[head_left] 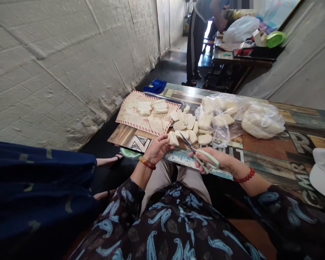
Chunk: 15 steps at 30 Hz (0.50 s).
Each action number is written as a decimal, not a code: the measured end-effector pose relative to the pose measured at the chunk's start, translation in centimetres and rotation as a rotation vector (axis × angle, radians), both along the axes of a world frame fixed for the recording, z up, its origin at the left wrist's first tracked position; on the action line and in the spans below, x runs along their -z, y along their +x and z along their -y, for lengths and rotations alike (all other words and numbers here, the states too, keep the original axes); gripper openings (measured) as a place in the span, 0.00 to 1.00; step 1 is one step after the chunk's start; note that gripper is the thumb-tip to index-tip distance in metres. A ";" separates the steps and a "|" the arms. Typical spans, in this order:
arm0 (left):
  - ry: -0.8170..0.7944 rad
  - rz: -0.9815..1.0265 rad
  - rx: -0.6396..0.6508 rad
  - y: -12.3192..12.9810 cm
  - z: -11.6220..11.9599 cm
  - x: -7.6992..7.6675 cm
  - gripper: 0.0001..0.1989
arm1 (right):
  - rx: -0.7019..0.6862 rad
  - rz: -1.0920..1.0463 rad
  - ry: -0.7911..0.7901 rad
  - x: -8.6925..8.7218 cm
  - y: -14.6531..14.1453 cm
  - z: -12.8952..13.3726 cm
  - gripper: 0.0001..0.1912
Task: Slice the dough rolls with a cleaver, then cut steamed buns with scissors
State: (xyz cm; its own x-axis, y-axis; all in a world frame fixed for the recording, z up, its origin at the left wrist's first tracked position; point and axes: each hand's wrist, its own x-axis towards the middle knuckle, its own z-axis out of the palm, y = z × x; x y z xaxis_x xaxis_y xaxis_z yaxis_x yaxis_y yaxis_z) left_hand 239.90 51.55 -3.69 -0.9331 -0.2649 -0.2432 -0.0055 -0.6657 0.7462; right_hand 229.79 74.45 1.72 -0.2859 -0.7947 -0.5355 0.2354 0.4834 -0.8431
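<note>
My right hand (215, 158) grips scissors (206, 164) with pale green handles. Their blades are parted and point up and left towards the pale pieces. At the table's near edge, my left hand (157, 150) pinches a pale, bread-like piece (173, 138) between thumb and fingers. Just beyond both hands lies a loose pile of similar cut pieces (190, 121). To the left, more pieces (144, 108) rest in pairs on a paper sheet (127, 117) with a red striped border. Clear plastic bags (220, 119) with larger pale lumps lie to the right of the pile.
The patchwork wooden table (262, 150) carries another filled bag (263, 119) and a white cap (323, 173) at right. A blue cloth (155, 86) lies at the far left corner. Someone in blue (38, 195) is close on my left; another person (196, 39) stands at a back table.
</note>
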 end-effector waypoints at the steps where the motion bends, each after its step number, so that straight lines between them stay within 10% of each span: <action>1: 0.001 0.005 -0.005 0.0 0.0 0.0 0.15 | -0.013 0.025 0.015 0.2 0.1 0.0 0.33; 15: -0.042 0.027 0.004 0.0 -0.4 -0.4 0.19 | 0.088 0.016 -0.068 0.8 0.4 3.7 0.28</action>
State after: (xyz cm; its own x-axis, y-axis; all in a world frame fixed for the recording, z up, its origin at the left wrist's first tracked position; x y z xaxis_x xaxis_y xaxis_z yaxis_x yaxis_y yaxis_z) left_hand 239.94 51.96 -3.31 -0.9272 -0.2722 -0.2572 -0.0284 -0.6337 0.7730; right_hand 230.15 70.72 0.94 -0.3478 -0.8014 -0.4866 0.2885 0.4023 -0.8689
